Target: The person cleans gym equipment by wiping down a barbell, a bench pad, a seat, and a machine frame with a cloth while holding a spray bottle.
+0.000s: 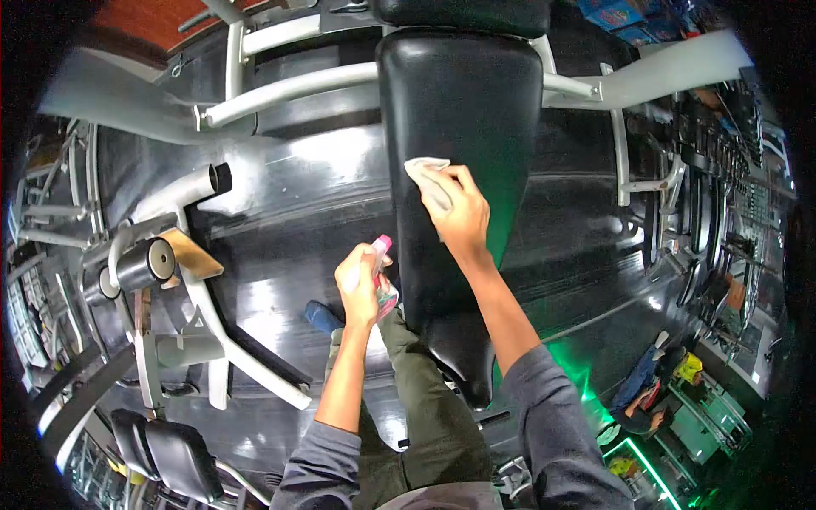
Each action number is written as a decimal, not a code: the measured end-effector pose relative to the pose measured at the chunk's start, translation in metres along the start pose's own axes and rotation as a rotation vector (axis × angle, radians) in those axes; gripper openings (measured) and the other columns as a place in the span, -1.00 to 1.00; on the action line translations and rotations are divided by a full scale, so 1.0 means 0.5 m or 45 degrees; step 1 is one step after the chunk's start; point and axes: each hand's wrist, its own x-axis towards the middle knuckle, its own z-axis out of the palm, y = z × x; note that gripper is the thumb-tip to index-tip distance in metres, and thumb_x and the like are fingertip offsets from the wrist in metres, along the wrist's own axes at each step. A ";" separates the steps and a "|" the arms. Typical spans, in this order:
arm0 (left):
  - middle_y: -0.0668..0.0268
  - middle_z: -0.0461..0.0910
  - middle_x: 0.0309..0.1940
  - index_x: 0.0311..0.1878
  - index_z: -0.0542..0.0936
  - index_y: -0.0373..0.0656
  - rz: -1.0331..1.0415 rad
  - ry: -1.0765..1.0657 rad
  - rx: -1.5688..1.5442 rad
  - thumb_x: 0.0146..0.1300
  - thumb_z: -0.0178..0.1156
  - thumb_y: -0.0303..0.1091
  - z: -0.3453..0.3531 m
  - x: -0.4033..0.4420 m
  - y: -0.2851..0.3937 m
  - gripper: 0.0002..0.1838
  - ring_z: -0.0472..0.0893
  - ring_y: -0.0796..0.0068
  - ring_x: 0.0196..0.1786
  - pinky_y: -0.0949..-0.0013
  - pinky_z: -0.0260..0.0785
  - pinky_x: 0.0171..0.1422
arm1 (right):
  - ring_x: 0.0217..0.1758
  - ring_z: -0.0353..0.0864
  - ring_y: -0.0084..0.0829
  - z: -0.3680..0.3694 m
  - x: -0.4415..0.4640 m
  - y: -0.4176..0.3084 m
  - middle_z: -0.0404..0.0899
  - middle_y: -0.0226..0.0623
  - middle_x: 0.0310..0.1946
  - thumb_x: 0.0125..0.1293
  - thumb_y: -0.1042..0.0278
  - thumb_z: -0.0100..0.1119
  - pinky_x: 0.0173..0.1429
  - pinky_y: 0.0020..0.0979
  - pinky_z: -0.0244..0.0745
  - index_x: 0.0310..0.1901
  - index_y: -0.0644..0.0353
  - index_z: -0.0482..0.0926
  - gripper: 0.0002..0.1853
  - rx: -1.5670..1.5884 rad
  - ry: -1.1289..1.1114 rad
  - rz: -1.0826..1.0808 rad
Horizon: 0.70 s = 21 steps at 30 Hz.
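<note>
My right hand (pixel 461 217) is closed on a whitish cloth (pixel 432 180), held at the left side of the black padded bench (pixel 463 110). Whether the cloth presses on the pad or hovers just over it I cannot tell. My left hand (pixel 357 280) grips a spray bottle (pixel 387 285) with a pink top, to the left of the bench and apart from it. Fingers cover part of the bottle. The bench pad runs from the top of the view down between my arms and narrows toward its lower end.
Light metal bars (pixel 293 92) flank the bench's upper end. On the left stands an exercise machine with a round roller pad (pixel 151 262); black seat pads (pixel 180 459) are at lower left. Another person (pixel 642 387) is at lower right, near a green-lit frame. Weight racks (pixel 718 161) line the right side.
</note>
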 end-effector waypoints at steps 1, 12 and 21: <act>0.28 0.61 -0.48 -0.34 0.59 -0.27 0.009 0.025 0.030 0.47 -0.02 -0.09 0.009 0.003 0.011 -0.56 0.46 0.56 -0.68 0.43 0.33 -0.55 | -0.08 0.68 -0.23 0.002 -0.006 -0.005 0.61 -0.35 -0.16 0.10 0.42 0.41 -0.01 -0.26 0.59 -0.03 -0.06 0.73 -0.65 0.019 -0.045 -0.018; 0.33 0.57 -0.57 -0.33 0.66 -0.28 -0.099 0.254 0.167 0.44 0.06 -0.05 -0.012 -0.001 0.047 -0.55 0.46 0.58 -0.69 0.44 0.25 -0.57 | -0.04 0.67 -0.14 -0.024 0.042 -0.003 0.62 -0.28 -0.12 0.20 0.35 0.36 0.04 -0.21 0.55 -0.02 0.00 0.70 -0.71 -0.170 0.107 0.078; 0.32 0.55 -0.59 -0.46 0.60 -0.28 -0.182 0.210 0.012 0.42 0.11 -0.09 -0.091 -0.056 0.019 -0.55 0.43 0.59 -0.68 0.43 0.26 -0.53 | -0.06 0.56 -0.28 0.023 -0.062 0.002 0.51 -0.45 -0.12 0.13 0.31 0.36 -0.20 -0.14 0.68 0.00 -0.26 0.64 -0.63 -0.473 -0.713 -0.356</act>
